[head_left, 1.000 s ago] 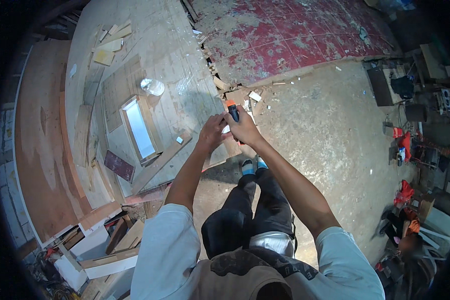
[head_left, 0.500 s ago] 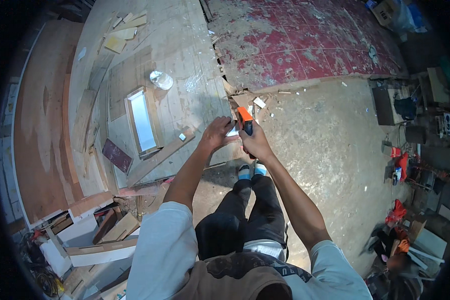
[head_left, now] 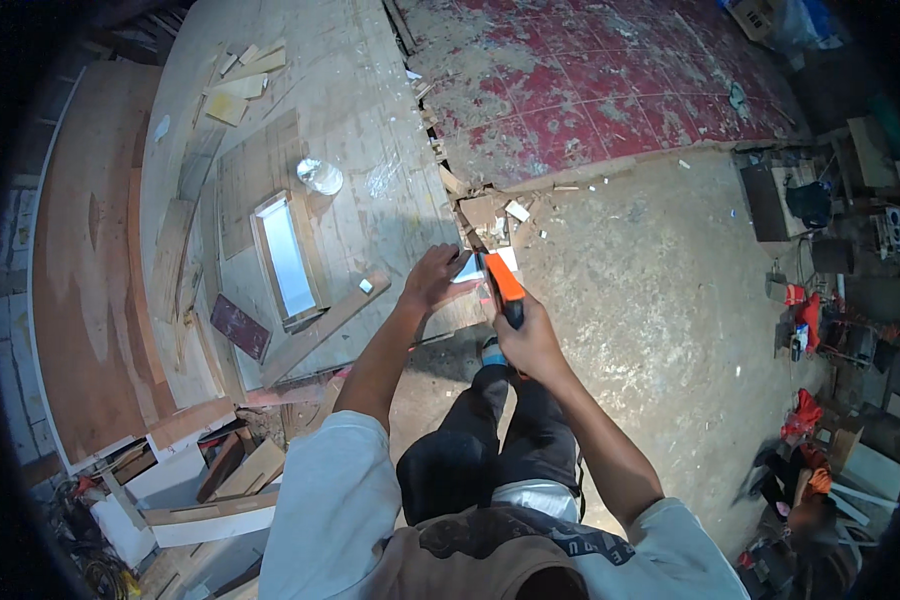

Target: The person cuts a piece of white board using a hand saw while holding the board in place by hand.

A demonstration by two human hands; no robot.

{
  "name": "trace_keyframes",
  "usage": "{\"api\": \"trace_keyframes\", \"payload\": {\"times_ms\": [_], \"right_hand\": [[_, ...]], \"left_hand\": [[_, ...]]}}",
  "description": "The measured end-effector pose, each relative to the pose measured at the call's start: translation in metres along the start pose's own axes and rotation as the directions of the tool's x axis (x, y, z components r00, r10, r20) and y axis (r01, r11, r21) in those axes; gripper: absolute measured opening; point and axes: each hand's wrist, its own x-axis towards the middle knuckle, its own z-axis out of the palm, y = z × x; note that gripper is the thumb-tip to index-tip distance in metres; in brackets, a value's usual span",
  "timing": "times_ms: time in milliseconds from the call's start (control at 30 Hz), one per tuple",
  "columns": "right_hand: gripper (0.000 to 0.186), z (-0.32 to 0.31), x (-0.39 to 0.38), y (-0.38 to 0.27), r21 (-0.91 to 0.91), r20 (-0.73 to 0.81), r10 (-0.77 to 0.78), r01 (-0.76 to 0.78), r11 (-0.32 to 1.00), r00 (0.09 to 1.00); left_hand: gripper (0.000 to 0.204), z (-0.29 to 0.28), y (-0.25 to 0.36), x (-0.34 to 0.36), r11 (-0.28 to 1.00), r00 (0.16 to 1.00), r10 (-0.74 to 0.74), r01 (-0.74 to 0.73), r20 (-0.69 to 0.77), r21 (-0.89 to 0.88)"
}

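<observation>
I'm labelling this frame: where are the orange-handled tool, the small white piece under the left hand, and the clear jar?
orange-handled tool (head_left: 504,282), head view, orange grip.
small white piece (head_left: 467,268), head view, exposed top face.
clear jar (head_left: 320,176), head view, its body.

Handsaw (head_left: 500,288): grip glossy orange and black plastic; workbench (head_left: 370,130): bare pale wood, rough, dusty, matt; offcut strip (head_left: 325,327) on it: raw matt wood; small dark-red board (head_left: 238,325): smooth, slightly shiny face; large sheet (head_left: 80,260) at far left: reddish-brown plywood, smooth, matt; clear bottle (head_left: 320,176): shiny plastic; red floor slab (head_left: 590,90): paint flaking, patchy, rough; ground (head_left: 670,330): grey concrete, gritty, matt; sleeves (head_left: 320,500): light soft cloth.
</observation>
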Motion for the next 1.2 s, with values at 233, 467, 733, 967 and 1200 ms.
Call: {"api": "trace_keyframes", "payload": {"times_ms": [233, 467, 733, 967, 1200], "right_hand": [[0.022, 0.022, 0.032, 0.019, -0.051, -0.066, -0.147, 0.144, 0.988, 0.987], [0.045, 0.036, 0.018, 0.023, -0.077, -0.008, -0.065, 0.064, 0.995, 0.998], [0.017, 0.016, 0.015, 0.023, -0.054, -0.007, -0.123, 0.122, 0.991, 0.992], [0.035, 0.027, 0.017, 0.032, -0.047, -0.019, -0.112, 0.111, 0.993, 0.994], [0.038, 0.020, 0.019, 0.027, -0.037, -0.038, -0.203, 0.202, 0.979, 0.978]], "left_hand": [[0.040, 0.000, 0.004, 0.012, 0.999, 0.999, -0.039, 0.039, -0.004, -0.003], [0.017, -0.018, -0.017, 0.024, 0.775, 0.596, -0.625, 0.398, -0.503, -0.491], [0.029, -0.292, 0.121, 0.118, 0.944, 0.378, -0.149, -0.220, -0.914, -0.246], [0.029, -0.352, 0.147, 0.069, 0.796, 0.272, -0.046, -0.571, -0.961, -0.200], [0.030, -0.347, 0.157, 0.066, 0.781, 0.279, -0.050, -0.588, -0.959, -0.212]]}}
